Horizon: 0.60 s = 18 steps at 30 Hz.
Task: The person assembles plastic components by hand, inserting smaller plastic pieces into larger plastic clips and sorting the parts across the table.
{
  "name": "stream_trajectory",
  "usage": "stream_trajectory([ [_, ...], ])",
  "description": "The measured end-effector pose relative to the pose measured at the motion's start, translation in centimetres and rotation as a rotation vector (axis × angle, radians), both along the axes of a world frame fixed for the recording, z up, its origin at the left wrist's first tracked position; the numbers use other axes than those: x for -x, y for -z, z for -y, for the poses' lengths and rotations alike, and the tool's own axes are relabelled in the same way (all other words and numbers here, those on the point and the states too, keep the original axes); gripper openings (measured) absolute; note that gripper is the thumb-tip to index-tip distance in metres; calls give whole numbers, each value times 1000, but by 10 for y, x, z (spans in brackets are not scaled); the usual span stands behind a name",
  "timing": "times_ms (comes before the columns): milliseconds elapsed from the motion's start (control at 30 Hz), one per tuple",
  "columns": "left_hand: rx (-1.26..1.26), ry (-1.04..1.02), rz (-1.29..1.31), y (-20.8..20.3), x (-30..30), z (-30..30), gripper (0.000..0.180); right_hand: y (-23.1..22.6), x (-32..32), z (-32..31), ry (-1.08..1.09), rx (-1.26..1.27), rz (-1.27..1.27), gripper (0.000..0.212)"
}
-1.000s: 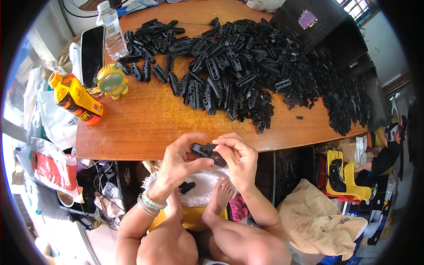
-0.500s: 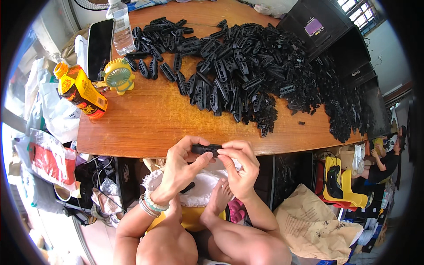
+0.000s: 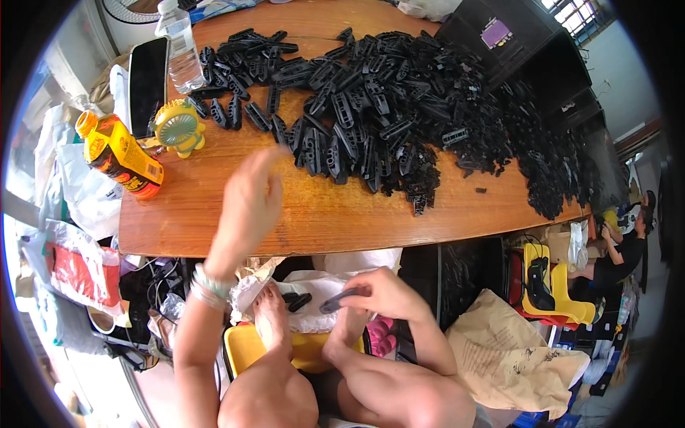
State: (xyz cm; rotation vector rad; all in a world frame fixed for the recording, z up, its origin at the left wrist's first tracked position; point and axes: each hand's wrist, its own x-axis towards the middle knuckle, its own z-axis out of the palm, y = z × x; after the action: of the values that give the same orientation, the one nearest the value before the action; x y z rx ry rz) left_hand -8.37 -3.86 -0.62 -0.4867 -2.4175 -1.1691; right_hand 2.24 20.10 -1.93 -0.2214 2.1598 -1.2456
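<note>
My left hand [image 3: 251, 196] is raised over the front of the wooden table [image 3: 193, 221], somewhat blurred. Its fingers stretch toward the near left side of the pile of long black plastic parts [image 3: 342, 107], thumb apart, with nothing visible in it. My right hand [image 3: 389, 294] is below the table edge, its fingers pinching one black plastic part [image 3: 344, 299]. That part hangs over a white sack [image 3: 325, 322] between my feet. Other black parts [image 3: 296, 301] lie on the sack near my left foot.
A yellow drink bottle [image 3: 123, 157], a small yellow fan [image 3: 178, 128], a phone [image 3: 148, 85] and a clear bottle [image 3: 180, 50] stand at the table's left. Black crates [image 3: 528, 50] stand at the back right. Brown paper [image 3: 499, 357] lies right of me; another person [image 3: 621, 250] sits far right.
My hands have parted from the black part they both held. The left has moved up and forward over the table; the right has lowered with the part over the sack.
</note>
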Motion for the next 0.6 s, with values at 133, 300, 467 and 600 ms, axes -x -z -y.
stream_trajectory([
  [133,443,-177,-100,13,73,13,49,9,-3,19,200,56,-165,17],
  [300,513,-145,85,21,88,15,45,-10,29,3,548,45,-670,10],
  [467,472,-45,43,23,45,6,40,6,99,-38,395,-481,-1287,21],
  [600,486,12,30,14,2,2,39,2,108,-38,280,-541,-1301,18],
])
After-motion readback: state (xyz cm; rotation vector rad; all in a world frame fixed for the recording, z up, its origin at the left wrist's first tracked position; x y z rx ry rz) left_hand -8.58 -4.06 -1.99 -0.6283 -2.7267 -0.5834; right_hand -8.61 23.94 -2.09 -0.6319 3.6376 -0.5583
